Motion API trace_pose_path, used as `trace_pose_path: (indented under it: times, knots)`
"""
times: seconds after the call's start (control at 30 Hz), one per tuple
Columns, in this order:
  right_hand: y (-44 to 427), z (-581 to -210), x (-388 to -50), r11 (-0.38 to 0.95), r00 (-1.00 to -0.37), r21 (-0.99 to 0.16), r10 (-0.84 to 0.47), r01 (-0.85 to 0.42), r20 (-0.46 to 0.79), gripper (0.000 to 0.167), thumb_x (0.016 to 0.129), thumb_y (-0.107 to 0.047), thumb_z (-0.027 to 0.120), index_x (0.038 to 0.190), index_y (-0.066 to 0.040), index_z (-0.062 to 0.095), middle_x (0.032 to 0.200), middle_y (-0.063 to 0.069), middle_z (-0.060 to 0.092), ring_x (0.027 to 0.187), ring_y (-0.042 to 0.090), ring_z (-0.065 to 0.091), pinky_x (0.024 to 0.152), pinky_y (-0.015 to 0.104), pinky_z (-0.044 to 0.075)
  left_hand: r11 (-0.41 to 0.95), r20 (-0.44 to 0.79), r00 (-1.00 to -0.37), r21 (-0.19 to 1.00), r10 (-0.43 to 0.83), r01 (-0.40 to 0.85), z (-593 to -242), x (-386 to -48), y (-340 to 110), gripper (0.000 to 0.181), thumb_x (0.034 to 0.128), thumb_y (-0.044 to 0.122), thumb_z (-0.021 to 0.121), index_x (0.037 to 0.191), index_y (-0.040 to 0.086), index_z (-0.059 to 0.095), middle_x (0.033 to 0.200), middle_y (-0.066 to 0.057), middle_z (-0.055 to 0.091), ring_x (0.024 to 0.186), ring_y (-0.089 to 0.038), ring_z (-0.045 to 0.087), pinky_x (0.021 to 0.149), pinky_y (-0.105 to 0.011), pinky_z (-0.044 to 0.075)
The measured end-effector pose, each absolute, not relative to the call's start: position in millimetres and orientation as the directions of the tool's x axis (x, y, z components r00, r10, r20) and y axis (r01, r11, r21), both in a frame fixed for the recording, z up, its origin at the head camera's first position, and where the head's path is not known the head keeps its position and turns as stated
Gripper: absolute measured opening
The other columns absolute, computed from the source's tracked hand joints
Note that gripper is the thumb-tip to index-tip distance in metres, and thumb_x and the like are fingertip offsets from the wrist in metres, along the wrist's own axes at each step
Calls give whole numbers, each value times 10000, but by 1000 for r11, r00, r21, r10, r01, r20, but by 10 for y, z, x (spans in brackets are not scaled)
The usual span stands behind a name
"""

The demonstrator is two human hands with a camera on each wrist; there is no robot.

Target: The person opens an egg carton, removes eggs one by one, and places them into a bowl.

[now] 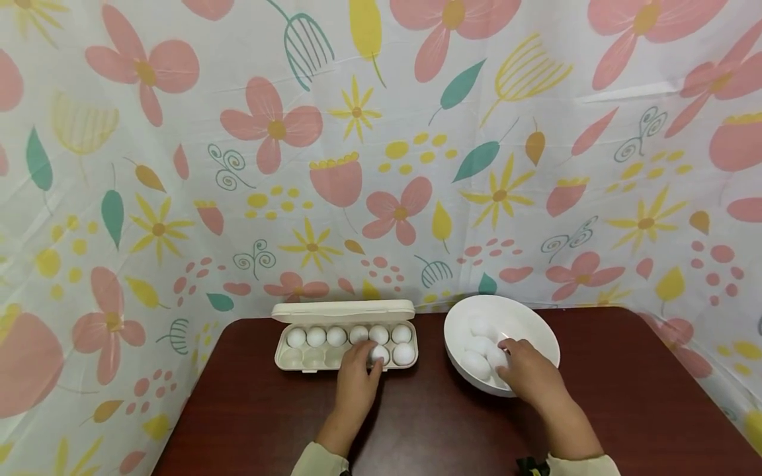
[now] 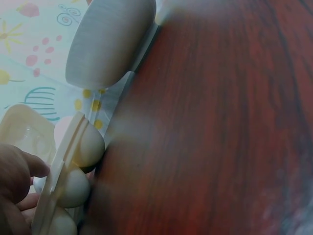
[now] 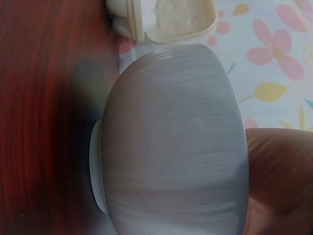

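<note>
An open egg carton (image 1: 305,366), pale cream with its lid raised at the back, stands on the table. White eggs fill its back row. In the front row, one egg (image 1: 403,354) sits at the right end, and my left hand (image 1: 355,382) pinches the egg (image 1: 379,356) beside it, low in its cup. Cups at the front left hold nothing; my fingers hide one between. To the right is a white bowl (image 1: 543,325) with several white eggs (image 1: 475,364) inside. My right hand (image 1: 531,371) reaches over its rim, fingers and thumb on an egg (image 1: 497,357).
The dark red-brown table (image 1: 440,433) extends in front of both containers. Behind it hangs a flower-patterned cloth (image 1: 411,132), close to the carton's raised lid (image 1: 342,311) and the bowl's back.
</note>
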State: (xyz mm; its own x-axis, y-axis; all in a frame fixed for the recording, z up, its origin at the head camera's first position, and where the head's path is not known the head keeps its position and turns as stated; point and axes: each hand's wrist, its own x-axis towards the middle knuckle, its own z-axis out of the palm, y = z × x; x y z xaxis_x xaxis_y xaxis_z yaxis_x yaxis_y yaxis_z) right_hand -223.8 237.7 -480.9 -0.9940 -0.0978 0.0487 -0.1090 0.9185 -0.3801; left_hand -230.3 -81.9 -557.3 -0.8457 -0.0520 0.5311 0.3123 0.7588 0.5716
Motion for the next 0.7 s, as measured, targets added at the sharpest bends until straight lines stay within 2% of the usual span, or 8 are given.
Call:
trace_pose_path:
  times: [0.43, 0.7]
  knots:
    - [2392, -4784, -2296, 942, -989, -319, -130, -101, -69, 399, 859, -188, 727, 1193, 21, 662, 1060, 220, 681, 942, 313, 651, 862, 522, 537, 764, 555, -830, 559, -55, 323, -5588, -2305, -806, 312, 840, 111, 808, 1131, 72, 702, 1169, -127, 702, 1090, -321, 658, 929, -449, 545]
    - [2375, -4769, -2312, 951, -986, -291, -138, -106, -93, 399, 862, -176, 716, 1199, 32, 667, 1071, 226, 688, 952, 312, 657, 879, 528, 545, 757, 552, -832, 569, -62, 321, -5562, -2291, -802, 314, 838, 99, 808, 1131, 66, 702, 1165, -122, 701, 1086, -313, 657, 919, -444, 548]
